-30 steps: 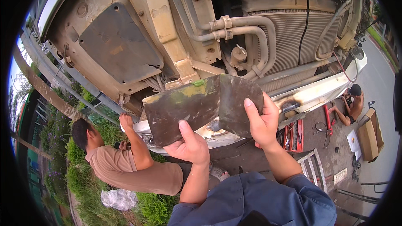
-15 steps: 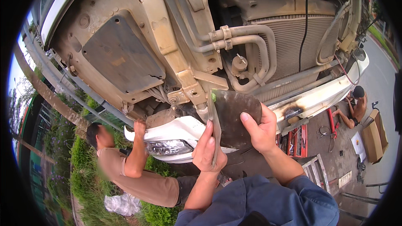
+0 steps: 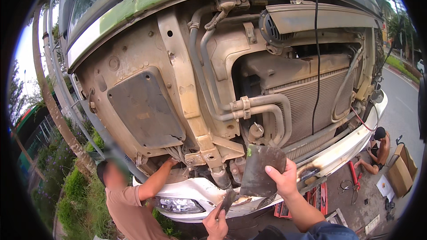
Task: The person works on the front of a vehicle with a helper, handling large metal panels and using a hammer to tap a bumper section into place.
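Observation:
My right hand (image 3: 285, 180) grips a dark, flat, scuffed panel (image 3: 262, 173) by its right edge, thumb on the near face. The panel has a rounded corner and a small green mark at its upper left. Lower and to the left, my left hand (image 3: 216, 226) is closed on a smaller-looking dark flat piece (image 3: 228, 201), seen nearly edge-on. Both pieces are held in front of the white bumper (image 3: 191, 187) of a vehicle with its front opened up. A gap shows between the two pieces. I cannot tell what they are made of.
A co-worker (image 3: 129, 204) at the left reaches behind the headlight (image 3: 178, 205). Pipes (image 3: 262, 102) and a radiator (image 3: 307, 102) fill the open front, with a black cable (image 3: 316, 62) hanging down. A red toolbox (image 3: 316, 202), a cardboard box (image 3: 402, 171) and another person (image 3: 380, 151) are at the right.
My view has tilted up, so more of the vehicle front shows. The two dark pieces, close together before, are now farther apart, with my left hand lower. The co-worker's arm reaches further in.

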Demonstrator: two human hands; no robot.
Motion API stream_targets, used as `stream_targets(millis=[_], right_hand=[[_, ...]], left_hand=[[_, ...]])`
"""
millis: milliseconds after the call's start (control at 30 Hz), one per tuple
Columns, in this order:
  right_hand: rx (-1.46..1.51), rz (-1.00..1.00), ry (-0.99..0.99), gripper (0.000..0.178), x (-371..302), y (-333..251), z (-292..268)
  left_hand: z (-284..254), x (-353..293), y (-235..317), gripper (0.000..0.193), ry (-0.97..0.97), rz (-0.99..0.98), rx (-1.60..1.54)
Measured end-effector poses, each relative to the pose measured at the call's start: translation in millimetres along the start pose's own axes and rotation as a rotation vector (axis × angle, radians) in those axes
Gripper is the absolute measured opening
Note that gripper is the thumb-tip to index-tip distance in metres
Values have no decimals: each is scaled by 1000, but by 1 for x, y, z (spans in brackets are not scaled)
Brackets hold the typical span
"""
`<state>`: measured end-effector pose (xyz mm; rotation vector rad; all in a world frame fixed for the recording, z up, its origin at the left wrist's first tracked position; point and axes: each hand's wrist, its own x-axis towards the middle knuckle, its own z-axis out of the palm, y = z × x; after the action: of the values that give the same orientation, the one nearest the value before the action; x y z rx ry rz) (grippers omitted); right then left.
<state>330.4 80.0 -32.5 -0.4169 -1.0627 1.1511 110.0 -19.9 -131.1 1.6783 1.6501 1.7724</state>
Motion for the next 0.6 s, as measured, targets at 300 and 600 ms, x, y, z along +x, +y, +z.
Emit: stream_targets(millis=[300, 600], right_hand=[[136, 204, 142, 26, -15, 24, -22], [61, 247, 1, 27, -10, 40, -2]], left_hand=[[-24, -53, -53, 41, 122, -805, -487], [-37, -57, -67, 41, 134, -877, -884]])
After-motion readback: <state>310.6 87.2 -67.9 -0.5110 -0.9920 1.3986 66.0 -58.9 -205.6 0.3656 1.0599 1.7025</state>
